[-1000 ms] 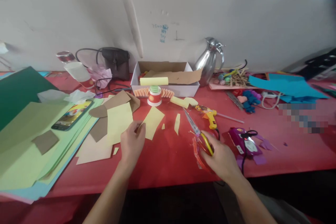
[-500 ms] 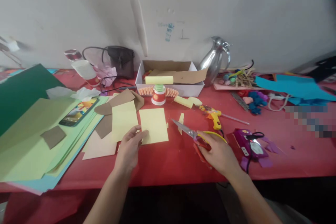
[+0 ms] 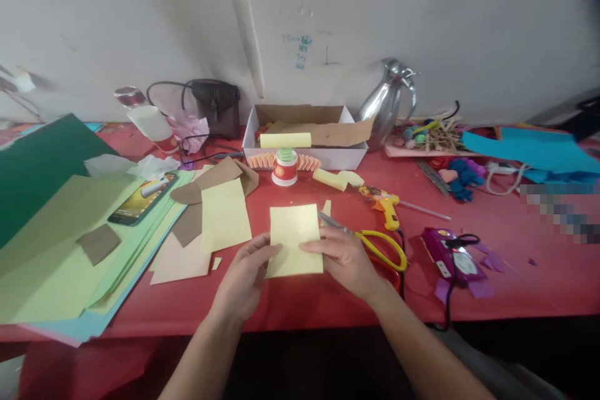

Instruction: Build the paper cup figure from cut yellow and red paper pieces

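Observation:
Between my two hands is a small pale yellow sheet of paper. My left hand pinches its left edge, thumb on top. My right hand grips the right edge the same way. Scissors with yellow and red handles lie on the table just beyond my right hand, which covers part of them. Another pale yellow sheet rests to the left over brown paper pieces. Behind the held sheet stands a red and white paper cup with folded orange strips at its sides and a yellow roll above it.
A yellow glue gun and a purple device with a black cable sit to the right. Stacked coloured paper with a phone lies left. At the back are a white box, a metal jug and a dark bag.
My right hand has let go of the scissors, leaving them on the table, and has moved left onto the yellow sheet. The sheet has shifted right and nearer, with my left hand.

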`<state>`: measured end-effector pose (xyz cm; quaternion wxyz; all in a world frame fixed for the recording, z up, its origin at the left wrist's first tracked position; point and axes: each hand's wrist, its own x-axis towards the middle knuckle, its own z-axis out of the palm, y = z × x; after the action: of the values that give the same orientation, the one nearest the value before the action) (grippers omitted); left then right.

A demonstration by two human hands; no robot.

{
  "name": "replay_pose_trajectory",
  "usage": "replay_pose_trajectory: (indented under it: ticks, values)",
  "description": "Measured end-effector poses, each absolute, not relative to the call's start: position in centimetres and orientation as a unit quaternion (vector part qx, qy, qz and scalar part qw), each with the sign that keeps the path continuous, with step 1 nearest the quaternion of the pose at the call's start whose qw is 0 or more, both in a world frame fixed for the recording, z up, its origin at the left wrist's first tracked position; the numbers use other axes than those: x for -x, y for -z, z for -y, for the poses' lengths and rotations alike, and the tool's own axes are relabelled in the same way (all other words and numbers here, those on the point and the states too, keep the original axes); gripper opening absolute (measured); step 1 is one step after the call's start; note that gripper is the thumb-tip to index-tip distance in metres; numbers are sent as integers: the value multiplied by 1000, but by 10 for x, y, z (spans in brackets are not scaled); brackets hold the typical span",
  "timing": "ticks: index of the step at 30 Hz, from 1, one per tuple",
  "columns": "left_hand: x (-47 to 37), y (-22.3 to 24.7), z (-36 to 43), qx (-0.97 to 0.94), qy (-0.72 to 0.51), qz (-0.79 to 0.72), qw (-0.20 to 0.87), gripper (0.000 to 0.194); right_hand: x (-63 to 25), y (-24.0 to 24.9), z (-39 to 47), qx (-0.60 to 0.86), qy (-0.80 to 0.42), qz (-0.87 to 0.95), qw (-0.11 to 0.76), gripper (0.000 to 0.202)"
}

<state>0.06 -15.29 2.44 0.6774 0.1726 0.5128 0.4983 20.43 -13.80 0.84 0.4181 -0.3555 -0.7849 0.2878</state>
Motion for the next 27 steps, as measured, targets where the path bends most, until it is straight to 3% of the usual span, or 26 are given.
replay_pose_trajectory:
  ticks: [7,13,18,25,27]
  values:
    - [0,-23,140,-208,-504,-489,680,23,-185,-7,139,416,-385,662,491,10]
    - [-6,-24,144,-223,-512,-456,693,27,-162,-11,138,471,-477,485,561,15]
    - [-13,-27,149,-214,-549,-433,682,33,-155,-13,138,492,-466,465,570,22]
    - [-18,-18,153,-285,-556,-488,609,28,-151,-8,140,488,-468,432,597,24]
    - [-15,-18,152,-288,-554,-490,608,27,-152,-7,139,475,-494,393,612,36]
